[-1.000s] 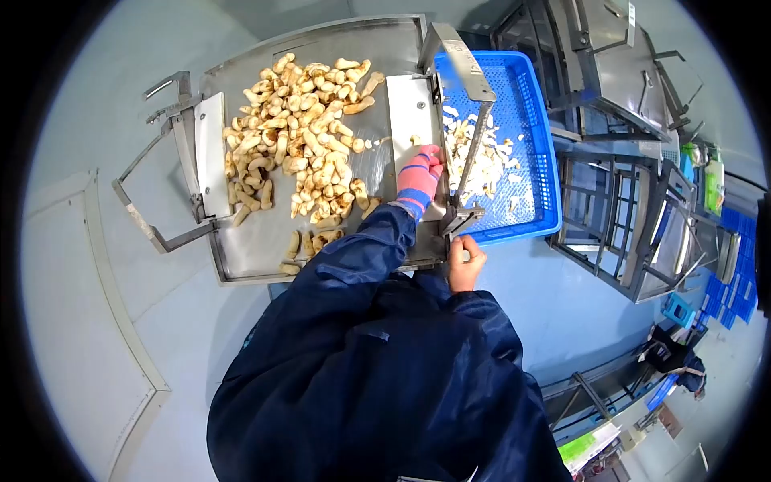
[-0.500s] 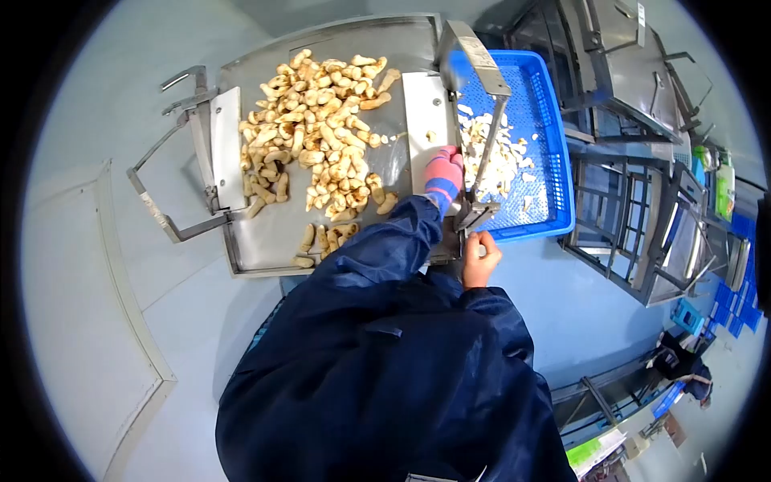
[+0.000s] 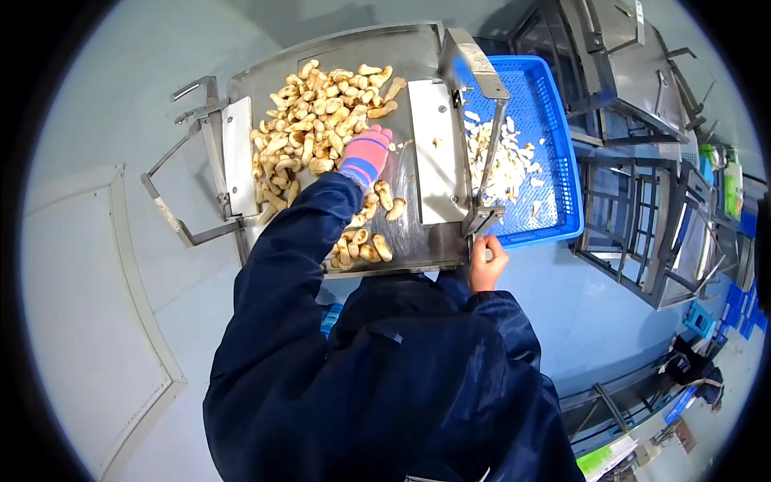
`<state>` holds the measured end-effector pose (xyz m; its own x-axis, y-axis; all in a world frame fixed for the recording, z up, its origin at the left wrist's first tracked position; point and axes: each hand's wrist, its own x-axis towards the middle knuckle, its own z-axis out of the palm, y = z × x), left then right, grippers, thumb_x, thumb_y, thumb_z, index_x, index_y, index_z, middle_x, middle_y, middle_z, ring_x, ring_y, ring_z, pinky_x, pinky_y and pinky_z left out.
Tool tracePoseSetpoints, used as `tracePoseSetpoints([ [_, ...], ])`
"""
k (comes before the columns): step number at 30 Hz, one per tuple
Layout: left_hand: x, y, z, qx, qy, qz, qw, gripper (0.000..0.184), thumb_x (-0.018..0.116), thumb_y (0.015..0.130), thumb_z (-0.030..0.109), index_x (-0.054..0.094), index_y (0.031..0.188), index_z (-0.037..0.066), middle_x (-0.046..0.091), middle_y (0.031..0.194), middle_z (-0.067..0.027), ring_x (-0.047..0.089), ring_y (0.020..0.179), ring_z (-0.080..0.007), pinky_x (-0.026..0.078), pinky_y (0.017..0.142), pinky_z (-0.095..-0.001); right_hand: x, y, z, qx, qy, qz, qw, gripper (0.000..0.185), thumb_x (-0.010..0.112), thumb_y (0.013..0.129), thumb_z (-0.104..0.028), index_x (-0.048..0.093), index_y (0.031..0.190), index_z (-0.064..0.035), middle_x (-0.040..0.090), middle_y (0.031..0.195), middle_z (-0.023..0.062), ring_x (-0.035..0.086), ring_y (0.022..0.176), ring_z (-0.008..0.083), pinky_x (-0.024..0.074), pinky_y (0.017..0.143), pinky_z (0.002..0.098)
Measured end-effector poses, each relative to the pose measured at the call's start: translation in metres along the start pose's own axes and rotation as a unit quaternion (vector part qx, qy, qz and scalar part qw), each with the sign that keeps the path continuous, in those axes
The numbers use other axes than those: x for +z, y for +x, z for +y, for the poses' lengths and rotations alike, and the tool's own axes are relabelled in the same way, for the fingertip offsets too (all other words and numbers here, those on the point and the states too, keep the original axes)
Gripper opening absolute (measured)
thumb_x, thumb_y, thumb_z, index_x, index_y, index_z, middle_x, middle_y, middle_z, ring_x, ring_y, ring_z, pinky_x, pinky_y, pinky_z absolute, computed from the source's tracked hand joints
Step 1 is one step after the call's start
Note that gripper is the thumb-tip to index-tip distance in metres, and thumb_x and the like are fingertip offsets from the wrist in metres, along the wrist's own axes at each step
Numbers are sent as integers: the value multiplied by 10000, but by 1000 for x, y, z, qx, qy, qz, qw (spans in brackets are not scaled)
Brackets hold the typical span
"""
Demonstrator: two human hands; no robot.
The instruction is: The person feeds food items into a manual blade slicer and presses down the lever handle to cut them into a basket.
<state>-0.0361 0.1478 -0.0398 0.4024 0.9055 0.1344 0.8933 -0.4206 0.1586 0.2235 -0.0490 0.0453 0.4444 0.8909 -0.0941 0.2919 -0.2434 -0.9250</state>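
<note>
My left hand, in a pink and blue striped glove, is at the right edge of a pile of pale brown mushrooms. Its fingers curl down against the pile, and whatever lies under them is hidden. My bare right hand is closed around the handle of a hinged cutter blade at the tray's front right corner. Beside the blade lies a white cutting board with a small mushroom scrap on it. Sliced mushrooms lie in a blue perforated basket past the blade.
The mushrooms lie on a steel tray table. A second cutter arm with a white board is mounted on the left side. Steel racks stand beyond the basket. Another person is at the far right.
My left hand has moved left from the white board beside the blade to the mushroom pile. My right hand stays on the handle. The view has shifted slightly.
</note>
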Motion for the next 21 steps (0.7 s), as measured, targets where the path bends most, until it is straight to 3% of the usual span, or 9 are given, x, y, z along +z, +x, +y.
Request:
tracePoseSetpoints([
  [2, -68, 23, 40, -119, -274, -70, 952, 284, 588, 793, 116, 570, 1072, 67, 596, 921, -76, 606, 832, -199, 499, 738, -317, 0, 3, -9, -7, -15, 3, 1000, 200, 594, 789, -69, 492, 637, 10, 492, 541, 97, 437, 515, 122, 400, 521, 298],
  [3, -70, 26, 57, -172, -426, -87, 884, 305, 588, 803, 112, 561, 1104, 65, 591, 937, -62, 599, 829, -176, 500, 738, -298, -1, 3, -15, -7, -28, 3, 1000, 200, 596, 789, -71, 494, 638, 11, 490, 538, 96, 432, 513, 122, 397, 516, 299],
  [6, -38, 24, 107, -292, -761, -107, 569, 319, 573, 848, 109, 543, 1162, 57, 555, 964, -18, 557, 815, -113, 496, 742, -242, -3, 4, -27, -10, -21, 1, 1000, 218, 604, 797, -86, 495, 634, 9, 468, 524, 83, 407, 519, 105, 383, 499, 298],
  [7, -14, 16, 122, -308, -796, -77, 515, 323, 533, 866, 105, 524, 1183, 44, 554, 1001, -50, 562, 895, -149, 495, 812, -280, -3, 6, -35, -14, -11, 4, 1000, 222, 604, 799, -89, 493, 633, 8, 461, 523, 80, 401, 521, 102, 381, 497, 298],
  [10, 0, 10, 151, -340, -740, -4, 581, 210, 555, 842, 42, 556, 1052, 30, 573, 962, -62, 571, 853, -153, 498, 754, -274, -8, 6, -47, 7, -4, -4, 1000, 227, 605, 804, -90, 493, 633, 8, 439, 522, 69, 379, 539, 83, 371, 494, 288],
  [13, 12, 7, 167, -312, -543, 18, 780, 173, 591, 813, 21, 559, 983, 27, 607, 888, -78, 587, 801, -153, 488, 707, -282, -7, 9, -52, 20, 3, -16, 1000, 222, 603, 804, -85, 494, 636, 10, 434, 525, 67, 372, 547, 79, 365, 493, 286],
  [14, 13, 6, 169, -302, -517, 24, 800, 179, 601, 803, 19, 559, 977, 27, 613, 870, -83, 591, 785, -160, 485, 700, -286, -8, 9, -53, 24, 6, -20, 1000, 222, 602, 805, -84, 493, 636, 10, 431, 526, 68, 371, 549, 79, 364, 493, 287],
  [17, 13, 7, 172, -272, -464, 44, 842, 181, 618, 782, 10, 566, 955, 23, 634, 848, -100, 606, 750, -200, 481, 699, -298, -9, 12, -60, 27, 4, -19, 999, 223, 599, 806, -81, 489, 635, 12, 425, 527, 72, 369, 554, 80, 364, 494, 292],
  [21, 11, 5, 169, -287, -534, 38, 794, 161, 617, 785, 2, 578, 941, 18, 637, 829, -96, 604, 744, -181, 480, 703, -288, -5, 6, -37, 30, 5, -6, 1000, 216, 594, 807, -78, 491, 639, 13, 421, 529, 81, 373, 559, 82, 368, 501, 297],
])
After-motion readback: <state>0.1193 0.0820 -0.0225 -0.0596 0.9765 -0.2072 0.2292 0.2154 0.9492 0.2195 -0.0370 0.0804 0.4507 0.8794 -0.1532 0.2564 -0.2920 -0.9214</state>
